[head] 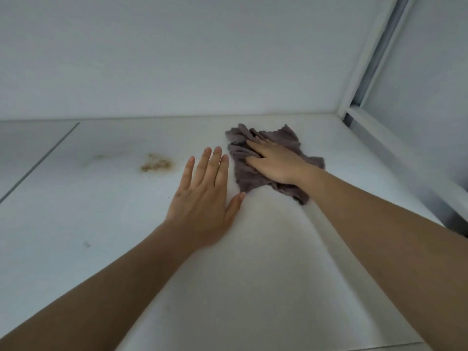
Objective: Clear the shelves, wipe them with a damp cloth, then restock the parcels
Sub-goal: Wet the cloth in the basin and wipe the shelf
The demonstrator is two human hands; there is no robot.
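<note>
A white shelf board (101, 211) fills the view, with no parcels on it. A crumpled grey cloth (243, 173) lies on it toward the back right. My right hand (274, 162) lies flat on the cloth, fingers straight and pointing left, pressing it onto the board. Just left of the cloth, my left hand (205, 196) rests flat on the bare shelf with fingers spread. A brown patch of dirt (155, 163) with scattered specks sits on the board to the left of my left hand.
A white back wall (177, 59) rises behind the shelf. A white metal upright (364, 67) and a frame rail stand at the right corner. A dark seam (40, 160) crosses the board at the far left.
</note>
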